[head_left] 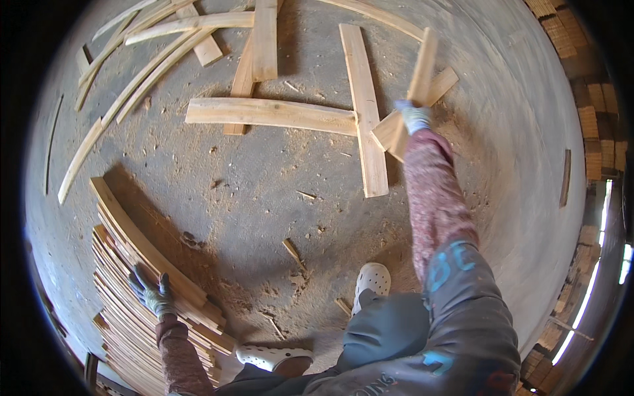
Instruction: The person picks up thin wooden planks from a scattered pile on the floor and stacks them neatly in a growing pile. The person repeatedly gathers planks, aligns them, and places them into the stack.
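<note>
My left hand (154, 294), in a light work glove, lies with spread fingers on a stack of long wooden boards (132, 317) at the lower left. A thicker board (135, 228) runs along the top edge of that stack. With my right arm stretched far forward, my right hand (415, 117), also gloved, is closed around a wooden plank (424, 69) that is tilted up from the floor. Motion blurs this hand a little. Beneath it, a shorter board (444, 86) lies crosswise, partly hidden. Just left of it lies a long plank (365, 112).
Another plank (271, 113) meets the long one from the left. Several curved and straight boards (165, 63) are scattered at the far left. Sawdust and wood chips (290, 251) litter the concrete floor (264, 171). Stacked wood (598, 125) lines the right side. My shoes (373, 280) are near the stack.
</note>
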Demonstrator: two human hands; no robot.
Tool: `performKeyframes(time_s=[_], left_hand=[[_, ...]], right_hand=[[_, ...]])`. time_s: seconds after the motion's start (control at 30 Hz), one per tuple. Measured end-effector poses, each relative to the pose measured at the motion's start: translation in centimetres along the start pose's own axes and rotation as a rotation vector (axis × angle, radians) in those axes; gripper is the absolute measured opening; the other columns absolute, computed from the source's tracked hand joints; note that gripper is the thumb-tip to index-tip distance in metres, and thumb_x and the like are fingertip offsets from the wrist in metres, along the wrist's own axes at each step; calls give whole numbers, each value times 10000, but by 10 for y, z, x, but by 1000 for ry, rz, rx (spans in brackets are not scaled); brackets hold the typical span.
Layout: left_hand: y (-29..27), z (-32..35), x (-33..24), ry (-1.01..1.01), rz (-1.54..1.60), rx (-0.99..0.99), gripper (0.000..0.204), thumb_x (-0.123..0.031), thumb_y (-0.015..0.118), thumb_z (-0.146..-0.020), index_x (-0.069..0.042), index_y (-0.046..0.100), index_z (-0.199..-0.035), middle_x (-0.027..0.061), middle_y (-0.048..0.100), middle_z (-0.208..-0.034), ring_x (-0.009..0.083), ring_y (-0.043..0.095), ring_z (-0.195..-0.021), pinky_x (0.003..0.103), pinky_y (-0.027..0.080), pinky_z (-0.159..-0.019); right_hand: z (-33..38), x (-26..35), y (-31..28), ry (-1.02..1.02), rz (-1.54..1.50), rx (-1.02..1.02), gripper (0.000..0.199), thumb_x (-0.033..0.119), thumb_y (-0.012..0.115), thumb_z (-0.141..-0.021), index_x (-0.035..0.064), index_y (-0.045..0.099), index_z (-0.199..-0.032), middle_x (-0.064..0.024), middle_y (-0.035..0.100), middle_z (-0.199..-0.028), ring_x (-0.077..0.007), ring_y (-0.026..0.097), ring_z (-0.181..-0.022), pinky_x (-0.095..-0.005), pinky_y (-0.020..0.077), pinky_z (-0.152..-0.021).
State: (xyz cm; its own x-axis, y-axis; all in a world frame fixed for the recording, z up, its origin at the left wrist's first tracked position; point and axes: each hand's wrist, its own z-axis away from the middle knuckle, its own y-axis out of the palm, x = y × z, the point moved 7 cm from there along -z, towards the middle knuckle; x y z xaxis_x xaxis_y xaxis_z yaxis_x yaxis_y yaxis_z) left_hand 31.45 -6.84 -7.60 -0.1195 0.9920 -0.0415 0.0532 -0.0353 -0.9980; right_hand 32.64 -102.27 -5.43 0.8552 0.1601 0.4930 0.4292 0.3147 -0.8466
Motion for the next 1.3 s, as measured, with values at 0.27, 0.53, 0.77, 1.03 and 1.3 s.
performKeyframes(time_s=[0.27,0.53,0.77,1.03,1.3], left_hand=[[-9,-4,22,-48,-171,83,1059,-707,704,-815,-282,226,-1659,220,194,-1699,463,199,-1543,573,226,-1233],[-21,2,25,-255,-174,335,1115,-708,723,-809,-314,137,-1671,194,83,-1729,461,89,-1572,648,158,-1223],[-53,-31,-65,-217,-21,383,1037,-647,759,-819,-225,279,-1635,249,200,-1682,465,170,-1550,594,239,-1222],[-74,43,-344,-12,1325,674,789,-257,783,-944,-75,364,-1588,229,415,-1597,323,426,-1463,412,381,-1193],[-33,74,-380,-368,1149,650,1239,-494,947,-688,56,275,-1572,299,525,-1460,371,579,-1310,410,492,-1080]], right_hand=[[80,24,4,-24,-57,-8,1016,259,858,-737,101,313,-1580,-253,617,-1320,-362,676,-1128,-400,571,-975],[211,21,35,-379,432,287,1215,478,872,-719,253,136,-1659,-313,321,-1585,-509,411,-1413,-614,355,-1158],[145,-11,28,-481,121,385,1427,136,929,-613,197,-29,-1669,-369,413,-1507,-447,553,-1316,-458,445,-1134],[342,40,35,-334,-512,1065,1340,193,977,-551,70,159,-1605,-187,538,-1414,-365,517,-1336,-443,492,-1151],[448,7,51,-300,-12,1493,1281,263,991,-608,45,203,-1594,-144,551,-1465,-298,532,-1344,-383,397,-1172]])
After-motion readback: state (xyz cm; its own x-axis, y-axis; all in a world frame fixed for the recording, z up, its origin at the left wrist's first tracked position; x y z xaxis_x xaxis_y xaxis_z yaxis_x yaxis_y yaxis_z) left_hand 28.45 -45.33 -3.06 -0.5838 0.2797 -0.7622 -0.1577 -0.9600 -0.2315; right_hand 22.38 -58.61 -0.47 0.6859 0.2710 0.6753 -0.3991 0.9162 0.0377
